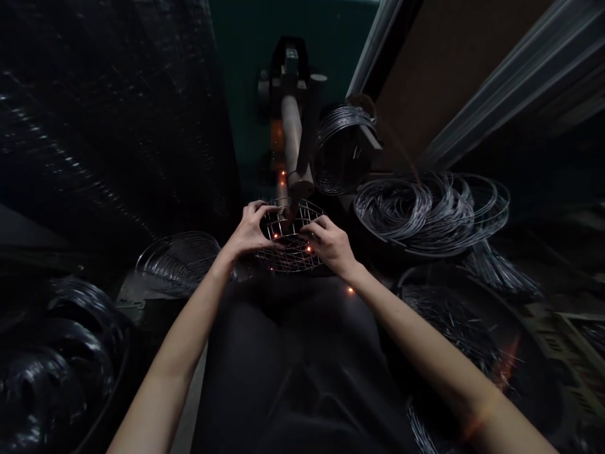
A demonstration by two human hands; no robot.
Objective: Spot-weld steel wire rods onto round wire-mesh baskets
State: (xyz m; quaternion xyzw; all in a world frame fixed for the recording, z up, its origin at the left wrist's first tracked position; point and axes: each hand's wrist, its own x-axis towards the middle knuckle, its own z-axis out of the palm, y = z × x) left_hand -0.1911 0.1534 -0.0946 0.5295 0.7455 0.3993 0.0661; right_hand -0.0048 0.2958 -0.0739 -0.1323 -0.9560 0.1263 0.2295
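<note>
A round wire basket (pixel 295 255) is held between my two hands, just under the electrode arm of a welding machine (pixel 293 135). My left hand (pixel 251 230) grips its left rim, thumb below and fingers on top. On the right side, my right hand (pixel 328 243) pinches the basket's wire with the fingers closed. Whether that hand also holds a loose wire piece is hard to make out. Orange sparks glow on and around the basket, and one shows near my right wrist. The machine's lower tip reaches into the basket's mesh.
Wire rings (pixel 430 211) lie piled at the right, with a hanging wire coil (pixel 345 148) behind. A dark basin (pixel 534 378) below holds short wire pieces. Left stand a round wire grid (pixel 182 261) and shiny wire coils (pixel 61 359). Dark sheeting (pixel 108 113) rises far left.
</note>
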